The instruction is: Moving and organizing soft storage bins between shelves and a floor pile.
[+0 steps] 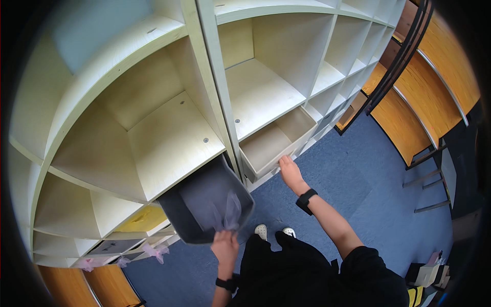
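A dark grey storage bin (186, 204) sticks out of the lower left cubby. My left hand (225, 249) is closed at its front edge, where a sheer lavender ribbon bow (227, 214), slightly blurred, rises just beyond the fingers. Little shows inside this bin apart from its grey walls and base. To the right, a beige storage bin (276, 140) is pulled partway from another low cubby. On its front rim my right hand (291, 174) has its fingers closed, the thumb side toward the bin. No contents are visible in the beige bin.
White cube shelving (215, 110) rises ahead, with bare cubbies above both bins. A yellow bin (144, 219) and pink bows (156, 252) are at lower left. Wooden tiers (409, 102) stand at right beyond dark posts. Blue floor (358, 169) lies below.
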The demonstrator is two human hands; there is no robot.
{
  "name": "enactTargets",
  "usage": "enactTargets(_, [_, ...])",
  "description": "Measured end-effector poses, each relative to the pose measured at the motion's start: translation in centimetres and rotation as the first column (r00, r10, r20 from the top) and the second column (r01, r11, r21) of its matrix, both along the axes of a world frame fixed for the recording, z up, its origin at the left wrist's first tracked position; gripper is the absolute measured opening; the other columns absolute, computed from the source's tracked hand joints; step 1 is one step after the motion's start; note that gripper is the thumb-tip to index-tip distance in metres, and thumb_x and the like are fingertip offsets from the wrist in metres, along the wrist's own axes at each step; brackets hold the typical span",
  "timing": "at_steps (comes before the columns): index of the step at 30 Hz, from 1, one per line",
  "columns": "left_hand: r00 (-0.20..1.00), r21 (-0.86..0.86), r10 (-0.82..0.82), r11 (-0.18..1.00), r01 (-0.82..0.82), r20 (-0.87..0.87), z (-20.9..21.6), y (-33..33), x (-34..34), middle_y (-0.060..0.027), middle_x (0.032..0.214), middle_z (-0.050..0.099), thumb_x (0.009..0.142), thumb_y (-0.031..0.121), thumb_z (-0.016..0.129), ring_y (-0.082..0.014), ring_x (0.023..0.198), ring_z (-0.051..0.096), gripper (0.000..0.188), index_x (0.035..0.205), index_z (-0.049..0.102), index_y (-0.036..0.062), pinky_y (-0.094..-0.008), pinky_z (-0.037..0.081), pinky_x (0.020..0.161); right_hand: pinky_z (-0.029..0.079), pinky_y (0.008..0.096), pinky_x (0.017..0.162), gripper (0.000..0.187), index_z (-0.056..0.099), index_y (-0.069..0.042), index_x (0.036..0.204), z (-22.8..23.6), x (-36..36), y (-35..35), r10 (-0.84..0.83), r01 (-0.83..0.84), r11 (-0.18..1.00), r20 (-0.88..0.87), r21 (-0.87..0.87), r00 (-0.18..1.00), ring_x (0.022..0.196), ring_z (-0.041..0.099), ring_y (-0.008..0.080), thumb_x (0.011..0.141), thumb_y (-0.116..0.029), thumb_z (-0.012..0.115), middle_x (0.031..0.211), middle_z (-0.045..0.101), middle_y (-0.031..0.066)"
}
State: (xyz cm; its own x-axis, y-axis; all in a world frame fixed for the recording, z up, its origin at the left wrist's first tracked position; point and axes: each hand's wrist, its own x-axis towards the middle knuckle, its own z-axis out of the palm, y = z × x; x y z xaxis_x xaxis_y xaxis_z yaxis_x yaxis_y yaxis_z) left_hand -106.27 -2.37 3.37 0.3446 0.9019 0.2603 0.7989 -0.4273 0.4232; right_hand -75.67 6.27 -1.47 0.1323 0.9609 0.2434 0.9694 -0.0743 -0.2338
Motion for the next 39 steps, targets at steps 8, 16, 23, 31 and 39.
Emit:
enactTargets(8, [0.893,-0.147,-0.439,0.881,0.449,0.100,0.1,-7.6,1.3,-0.0045,0.063,0.051,0.064,0.012,0.061,-0.0210,0.059,0.053,0.007,0.064,0.055,0.0076,-0.0302,0.043,0.051,0.040,0.0363,0.073,0.020,0.047,0.002,0.081,1.0,1.4,-11.2,0.104,-0.058,0.986,-0.306,0.156,0.946,0.082,0.045,0.0308,0.063,0.002,0.056,0.083,0.048,0.0135])
enactTargets(16, [0.935,-0.167,-0.343,0.920,0.354,0.092,-0.6,-6.0,3.8,-0.0116,0.057,0.045,0.064,0.015,0.063,-0.0310,0.055,0.048,0.022,0.056,0.047,0.0009,-0.0379,0.038,0.048,0.040,0.0372,0.068,0.017,0.041,-0.001,0.069,3.0,3.4,-23.4,0.059,-0.021,0.994,-0.348,0.111,0.936,0.074,0.045,0.0293,0.065,-0.004,0.057,0.072,0.043,0.0128])
enactTargets(23, [0.957,-0.209,-0.284,0.934,0.291,0.061,-0.7,-7.7,10.3,-0.0172,0.055,0.041,0.062,0.008,0.062,-0.0353,0.050,0.042,0.023,0.058,0.046,-0.0061,-0.0399,0.031,0.048,0.041,0.0374,0.074,0.016,0.046,0.003,0.071,0.5,10.4,-41.3,-0.406,0.323,0.909,-0.381,-0.264,0.831,0.083,0.049,0.0318,0.064,-0.005,0.058,0.081,0.049,0.0154])
enactTargets(31, [0.919,-0.146,-0.394,0.909,0.390,-0.003,-1.5,-14.0,20.3,-0.0195,0.064,0.057,0.072,0.023,0.061,-0.0338,0.057,0.055,0.026,0.071,0.061,-0.0026,-0.0386,0.042,0.055,0.041,0.0386,0.074,0.022,0.047,0.001,0.071,-4.7,9.5,-63.9,-0.893,0.886,0.427,-0.237,-0.182,0.381,0.081,0.049,0.0333,0.059,-0.009,0.063,0.079,0.051,0.0181])
enactTargets(39, [0.848,-0.168,-0.486,0.836,0.522,0.212,-0.7,-17.6,30.1,-0.0196,0.068,0.059,0.072,0.015,0.062,-0.0290,0.061,0.056,0.023,0.075,0.058,-0.0081,-0.0361,0.044,0.058,0.041,0.0382,0.072,0.034,0.048,0.002,0.076,-6.9,1.2,-77.8,-0.926,0.951,-0.227,-0.258,-0.207,-0.277,0.079,0.050,0.0336,0.054,-0.010,0.071,0.078,0.051,0.0179])
